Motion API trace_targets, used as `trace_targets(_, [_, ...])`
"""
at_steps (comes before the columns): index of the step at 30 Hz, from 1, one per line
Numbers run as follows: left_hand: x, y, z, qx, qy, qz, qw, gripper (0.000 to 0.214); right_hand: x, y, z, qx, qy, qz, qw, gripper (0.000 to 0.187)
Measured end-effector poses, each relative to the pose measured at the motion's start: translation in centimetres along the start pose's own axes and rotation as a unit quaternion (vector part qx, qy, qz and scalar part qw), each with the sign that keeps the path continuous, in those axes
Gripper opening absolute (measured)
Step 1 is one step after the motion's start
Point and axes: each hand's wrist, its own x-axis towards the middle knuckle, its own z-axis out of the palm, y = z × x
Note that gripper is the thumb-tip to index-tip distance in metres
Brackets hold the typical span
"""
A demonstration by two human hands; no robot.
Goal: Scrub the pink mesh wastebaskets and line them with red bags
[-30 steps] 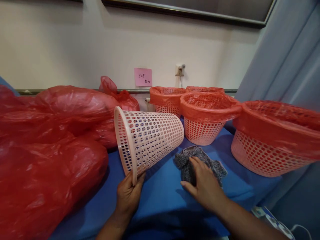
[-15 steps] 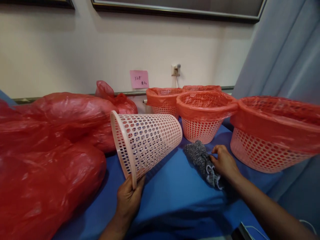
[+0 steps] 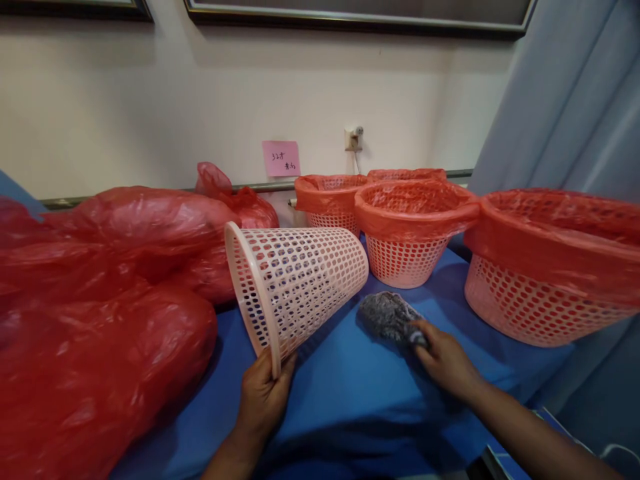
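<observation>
My left hand (image 3: 267, 393) grips the rim of a pale pink perforated plastic basket (image 3: 305, 280), which lies on its side with its mouth turned left. The basket looks unlined. A dark grey, speckled cloth (image 3: 387, 316) is bunched in my right hand (image 3: 445, 357), whose fingers close round its near end. The rest of the cloth lies over the blue table cover (image 3: 345, 393), just right of the basket's base. Some of my right fingers are hidden behind the cloth.
Full red plastic bags (image 3: 125, 320) pile up on the left. Baskets lined with red bags (image 3: 415, 257) stand along the back, and a larger one (image 3: 545, 293) is at right. A pink note (image 3: 281, 159) and a socket (image 3: 353, 139) are on the wall.
My right hand has closed on the near end of the grey cloth and bunched it, shifting it slightly left. My left hand stays on the basket rim.
</observation>
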Motion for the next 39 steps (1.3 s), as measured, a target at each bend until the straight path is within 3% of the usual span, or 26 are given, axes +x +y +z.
trace_targets(3, [-0.1, 0.1, -0.1, 0.012, -0.001, 0.018, 1.000, 0.028, 1.7, -0.1, -1.6, 0.166, -0.007, 0.175, 0.970, 0.024])
trace_targets(5, [-0.1, 0.0, -0.1, 0.016, -0.003, 0.024, 1.000, 0.027, 2.5, -0.7, -2.9, 0.182, -0.014, 0.222, 0.958, 0.023])
trace_targets(7, [-0.1, -0.1, 0.0, 0.018, -0.008, 0.032, 0.999, 0.028, 3.4, -1.7, -4.2, 0.124, -0.035, 0.194, 0.973, 0.017])
trace_targets(10, [0.0, -0.3, 0.2, 0.019, -0.010, 0.050, 0.999, 0.029, 5.4, -4.0, -5.2, 0.059, -0.174, 0.087, 0.979, 0.011])
trace_targets(12, [0.1, -0.4, 0.3, 0.020, -0.011, 0.057, 0.998, 0.029, 7.4, -5.3, -4.5, 0.043, -0.278, 0.034, 0.959, 0.009])
trace_targets(14, [0.2, -0.3, 0.3, 0.023, -0.011, 0.061, 0.998, 0.028, 9.5, -5.9, -2.7, 0.005, -0.310, -0.012, 0.950, 0.010])
trace_targets(15, [0.2, -0.3, 0.2, 0.025, -0.011, 0.064, 0.998, 0.028, 10.3, -6.0, -1.6, -0.028, -0.293, -0.040, 0.955, 0.013])
trace_targets(18, [0.1, -0.2, -0.1, 0.026, -0.015, 0.065, 0.997, 0.027, 11.0, -5.6, 1.7, -0.171, -0.145, -0.102, 0.969, 0.028])
trace_targets(20, [0.1, -0.2, -0.2, 0.024, -0.015, 0.057, 0.998, 0.026, 9.7, -5.3, 3.1, -0.238, -0.086, -0.109, 0.961, 0.019])
trace_targets(22, [0.0, -0.3, -0.2, 0.026, -0.016, 0.050, 0.998, 0.025, 7.6, -5.0, 3.7, -0.232, -0.107, -0.109, 0.961, 0.018])
trace_targets(25, [-0.1, -0.4, 0.0, 0.040, -0.036, 0.047, 0.997, 0.025, 4.3, -4.7, 3.8, -0.186, -0.150, -0.112, 0.965, 0.047])
trace_targets(28, [0.1, 0.1, 0.1, 0.078, -0.066, 0.053, 0.993, 0.027, 2.8, -4.6, 4.1, -0.213, -0.137, -0.072, 0.965, 0.070])
trace_targets(30, [0.3, 1.2, 0.0, 0.120, -0.098, 0.049, 0.987, 0.028, 2.7, -4.5, 4.3, -0.235, -0.134, -0.042, 0.962, 0.066])
trace_targets(33, [0.8, 4.4, -0.6, 0.142, -0.166, 0.019, 0.976, 0.038, 3.0, -4.3, 4.4, -0.234, -0.148, -0.051, 0.960, 0.065])
trace_targets(36, [1.6, 8.4, -1.0, 0.054, -0.177, -0.026, 0.982, 0.061, 2.9, -3.8, 4.5, -0.195, -0.135, -0.079, 0.968, 0.072])
trace_targets(39, [3.3, 11.7, -0.7, -0.099, -0.129, -0.084, 0.983, 0.072, 2.4, -2.7, 4.6, -0.102, -0.076, -0.088, 0.988, 0.071])
